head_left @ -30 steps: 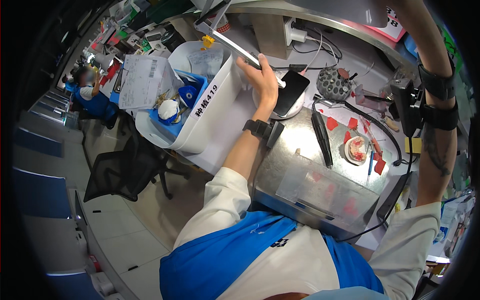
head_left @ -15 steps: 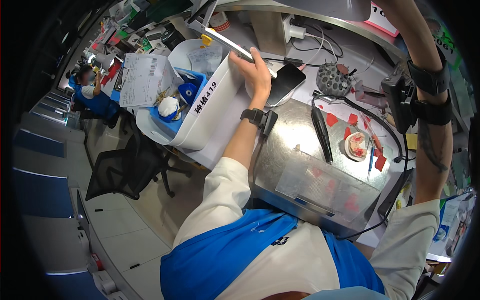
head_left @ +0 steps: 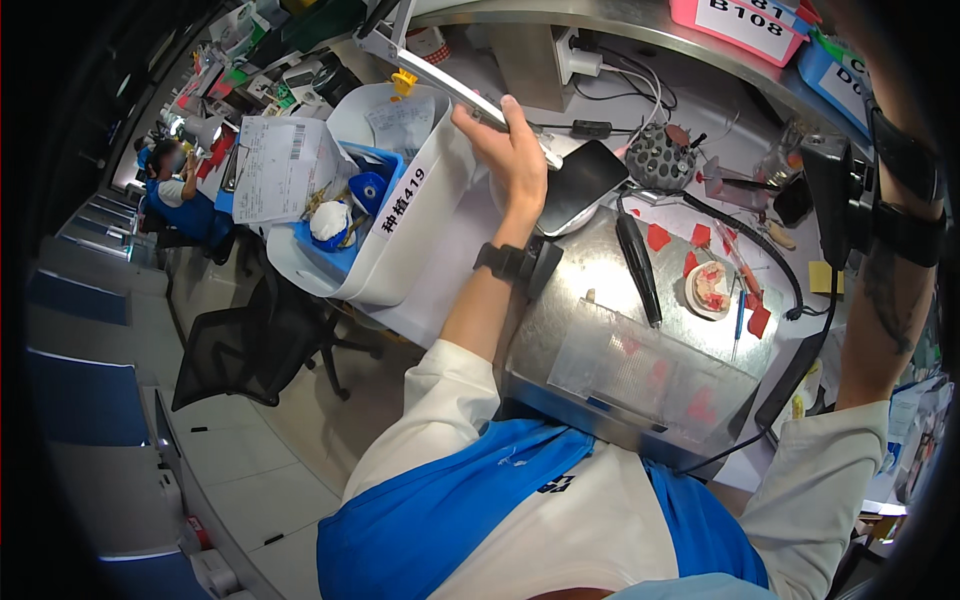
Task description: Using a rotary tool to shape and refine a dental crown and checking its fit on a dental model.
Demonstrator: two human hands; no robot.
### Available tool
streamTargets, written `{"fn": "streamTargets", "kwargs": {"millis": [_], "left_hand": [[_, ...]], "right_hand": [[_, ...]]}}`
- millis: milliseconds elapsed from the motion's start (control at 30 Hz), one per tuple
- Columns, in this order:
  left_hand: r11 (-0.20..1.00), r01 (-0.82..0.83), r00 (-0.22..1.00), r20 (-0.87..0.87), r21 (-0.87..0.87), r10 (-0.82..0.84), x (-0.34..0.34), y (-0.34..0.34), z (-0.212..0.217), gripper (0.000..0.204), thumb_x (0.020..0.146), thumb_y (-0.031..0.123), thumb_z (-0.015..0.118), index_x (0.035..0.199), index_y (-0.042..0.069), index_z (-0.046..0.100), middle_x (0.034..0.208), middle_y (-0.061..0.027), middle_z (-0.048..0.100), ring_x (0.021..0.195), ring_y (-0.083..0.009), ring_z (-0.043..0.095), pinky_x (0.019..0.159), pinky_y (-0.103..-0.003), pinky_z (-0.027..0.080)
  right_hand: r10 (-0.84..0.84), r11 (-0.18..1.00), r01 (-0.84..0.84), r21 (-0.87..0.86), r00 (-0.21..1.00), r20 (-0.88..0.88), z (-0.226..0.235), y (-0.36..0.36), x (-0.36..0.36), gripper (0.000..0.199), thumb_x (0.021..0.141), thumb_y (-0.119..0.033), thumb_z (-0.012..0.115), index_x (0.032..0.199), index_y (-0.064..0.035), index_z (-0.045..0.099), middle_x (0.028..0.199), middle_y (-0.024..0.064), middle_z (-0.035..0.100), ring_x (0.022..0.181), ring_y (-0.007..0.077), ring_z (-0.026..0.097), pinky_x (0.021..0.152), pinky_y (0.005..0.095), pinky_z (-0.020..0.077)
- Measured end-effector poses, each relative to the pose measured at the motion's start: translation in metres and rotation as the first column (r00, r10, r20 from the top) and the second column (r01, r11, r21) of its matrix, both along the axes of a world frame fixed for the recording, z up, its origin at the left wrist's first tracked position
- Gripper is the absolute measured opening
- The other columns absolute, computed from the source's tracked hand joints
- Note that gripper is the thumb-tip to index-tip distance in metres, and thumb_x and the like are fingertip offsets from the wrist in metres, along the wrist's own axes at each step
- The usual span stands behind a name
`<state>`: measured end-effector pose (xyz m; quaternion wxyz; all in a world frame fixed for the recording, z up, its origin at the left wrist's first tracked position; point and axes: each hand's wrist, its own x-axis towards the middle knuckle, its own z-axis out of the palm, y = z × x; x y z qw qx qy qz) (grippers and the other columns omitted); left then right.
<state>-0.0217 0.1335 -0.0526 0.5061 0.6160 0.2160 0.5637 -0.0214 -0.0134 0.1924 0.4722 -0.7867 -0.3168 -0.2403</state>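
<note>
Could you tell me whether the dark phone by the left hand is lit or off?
Off, as far as I can see: the phone lies face-up beside the left hand, and its screen is uniformly dark with only a pale reflection.

Upper left of the frame: a white bin (head_left: 385,270) holding a blue tray (head_left: 330,255) with a paper sheet (head_left: 280,165) on top. Right of centre: a metal work plate (head_left: 600,290) carrying a black pen-shaped tool (head_left: 638,265), red wax bits (head_left: 700,236) and a pink-and-white dental cast (head_left: 711,289). Above that, a round grey bur holder (head_left: 661,158). Left of centre, lower: a black office chair (head_left: 250,345). Far upper left: another person, seated (head_left: 180,190). Top right edge: pink and blue bins (head_left: 750,20).
</note>
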Motion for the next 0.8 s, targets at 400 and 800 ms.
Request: {"fn": "streamTargets", "kwargs": {"millis": [400, 800], "left_hand": [[0.999, -0.035, 0.999, -0.040, -0.042, 0.033, -0.022, -0.014, -0.045, 0.042, 0.090, 0.016, 0.052, 0.120, -0.005, 0.032, 0.111, -0.0167, 0.042, 0.099, -0.0224, 0.044, 0.089, -0.034, 0.036], [0.995, -0.047, 0.999, 0.011, -0.090, 0.048, 0.027, 0.004, -0.037, 0.042, 0.088, 0.017, 0.054, 0.119, -0.006, 0.035, 0.108, -0.0180, 0.044, 0.099, -0.0263, 0.046, 0.091, -0.038, 0.036]], "right_hand": [[0.278, 0.959, -0.283, 0.004, 0.945, 0.176, -0.015, -0.034, 0.001, 0.056, 0.077, -0.044, 0.064, 0.099, 0.0070, 0.055, 0.089, 0.0152, 0.054, 0.080, 0.0252, 0.062, 0.060, 0.0322, 0.0504], [0.578, 0.812, -0.570, -0.127, 0.815, 0.043, -0.044, -0.032, 0.082, 0.051, 0.080, -0.032, 0.068, 0.109, 0.0056, 0.049, 0.093, 0.0171, 0.061, 0.075, 0.0224, 0.063, 0.065, 0.0299, 0.0528]]}}
